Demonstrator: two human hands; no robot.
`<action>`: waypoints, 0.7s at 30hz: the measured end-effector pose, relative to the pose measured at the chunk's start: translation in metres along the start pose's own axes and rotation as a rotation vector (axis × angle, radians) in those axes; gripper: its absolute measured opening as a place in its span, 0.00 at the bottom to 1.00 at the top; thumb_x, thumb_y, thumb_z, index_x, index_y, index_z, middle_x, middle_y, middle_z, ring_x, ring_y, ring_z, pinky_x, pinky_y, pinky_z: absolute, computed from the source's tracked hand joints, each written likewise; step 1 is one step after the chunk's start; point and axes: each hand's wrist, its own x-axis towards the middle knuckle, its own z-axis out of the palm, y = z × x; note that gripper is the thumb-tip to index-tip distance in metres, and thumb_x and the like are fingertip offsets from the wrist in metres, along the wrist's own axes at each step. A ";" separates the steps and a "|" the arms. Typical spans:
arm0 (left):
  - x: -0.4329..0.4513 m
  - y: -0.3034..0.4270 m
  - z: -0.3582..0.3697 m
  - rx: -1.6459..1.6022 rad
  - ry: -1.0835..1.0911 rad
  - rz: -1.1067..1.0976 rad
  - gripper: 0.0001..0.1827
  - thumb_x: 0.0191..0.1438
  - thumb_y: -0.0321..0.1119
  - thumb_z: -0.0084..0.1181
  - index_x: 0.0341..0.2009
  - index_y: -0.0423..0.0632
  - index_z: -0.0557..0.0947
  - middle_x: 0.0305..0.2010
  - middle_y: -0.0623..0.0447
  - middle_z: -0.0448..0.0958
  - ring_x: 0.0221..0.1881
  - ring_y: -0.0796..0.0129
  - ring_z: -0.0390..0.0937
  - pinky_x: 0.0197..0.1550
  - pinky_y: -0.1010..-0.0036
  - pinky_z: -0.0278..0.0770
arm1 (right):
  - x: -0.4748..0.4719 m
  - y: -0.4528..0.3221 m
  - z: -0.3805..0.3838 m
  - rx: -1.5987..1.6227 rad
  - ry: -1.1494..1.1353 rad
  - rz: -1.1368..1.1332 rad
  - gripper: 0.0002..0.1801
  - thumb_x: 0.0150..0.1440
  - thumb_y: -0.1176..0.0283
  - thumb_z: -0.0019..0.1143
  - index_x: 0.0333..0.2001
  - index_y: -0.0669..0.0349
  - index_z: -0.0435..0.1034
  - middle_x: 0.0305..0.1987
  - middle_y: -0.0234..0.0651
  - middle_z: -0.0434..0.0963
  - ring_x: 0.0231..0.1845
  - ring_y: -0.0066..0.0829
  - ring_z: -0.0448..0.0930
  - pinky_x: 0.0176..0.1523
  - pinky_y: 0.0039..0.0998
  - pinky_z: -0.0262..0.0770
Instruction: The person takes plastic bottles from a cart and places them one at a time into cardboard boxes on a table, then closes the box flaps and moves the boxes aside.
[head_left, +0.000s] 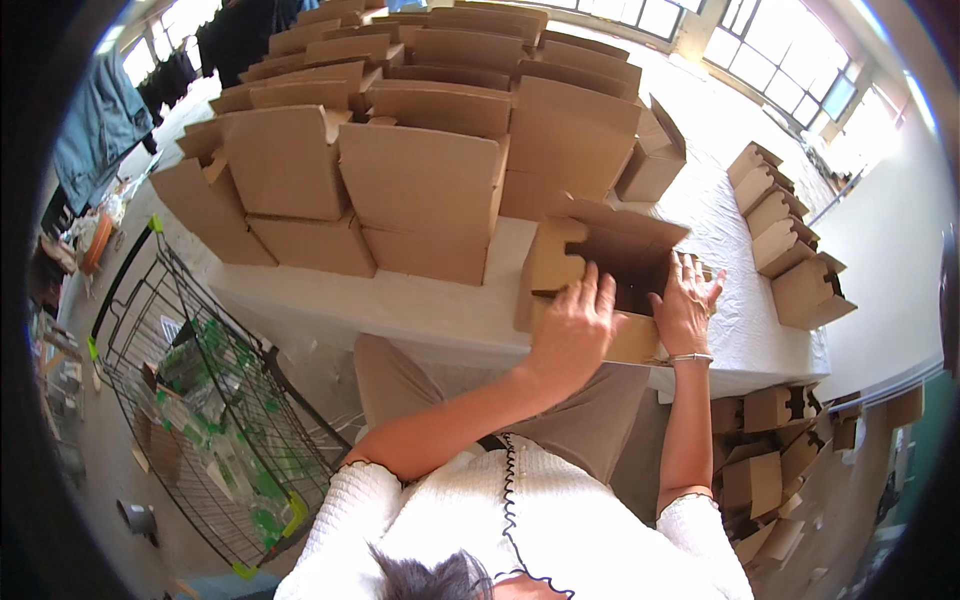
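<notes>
An open cardboard box (551, 262) stands in front of me near the table's edge, its far flap raised and its dark inside facing up. At its left side flap a notch is cut. My left hand (577, 322) is over the box's near left corner, slightly blurred, fingers extended and nothing held; whether it touches the cardboard I cannot tell. My right hand (686, 304), with a bracelet at the wrist, lies on the right side of the box. Its thumb points inward and its fingers spread over the side flap.
Rows of open cardboard boxes (420, 195) fill the table's (480, 315) left and far parts. Smaller notched boxes (776, 240) line its right edge. A wire cart (202, 405) with clear and green items stands left; more boxes (754, 480) are heaped on the floor at right.
</notes>
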 end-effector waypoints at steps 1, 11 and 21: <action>0.007 -0.007 -0.001 0.087 0.084 0.013 0.36 0.64 0.50 0.55 0.66 0.32 0.72 0.72 0.31 0.62 0.76 0.42 0.55 0.75 0.52 0.55 | 0.000 0.002 -0.001 0.000 -0.029 0.029 0.42 0.54 0.64 0.70 0.69 0.68 0.62 0.73 0.50 0.66 0.78 0.43 0.60 0.80 0.59 0.33; -0.005 -0.045 -0.013 -0.510 -0.100 -0.348 0.62 0.53 0.63 0.66 0.73 0.27 0.51 0.78 0.26 0.46 0.79 0.39 0.47 0.77 0.55 0.52 | 0.003 0.006 -0.004 0.412 -0.001 -0.033 0.62 0.44 0.76 0.76 0.78 0.42 0.46 0.81 0.56 0.45 0.80 0.58 0.52 0.77 0.49 0.53; -0.012 -0.063 0.006 -0.769 -0.023 -0.390 0.62 0.40 0.55 0.79 0.74 0.47 0.60 0.78 0.37 0.53 0.74 0.47 0.61 0.69 0.58 0.68 | 0.050 0.026 0.038 0.327 -0.100 -0.079 0.49 0.51 0.58 0.74 0.73 0.48 0.56 0.61 0.53 0.70 0.58 0.56 0.72 0.66 0.50 0.68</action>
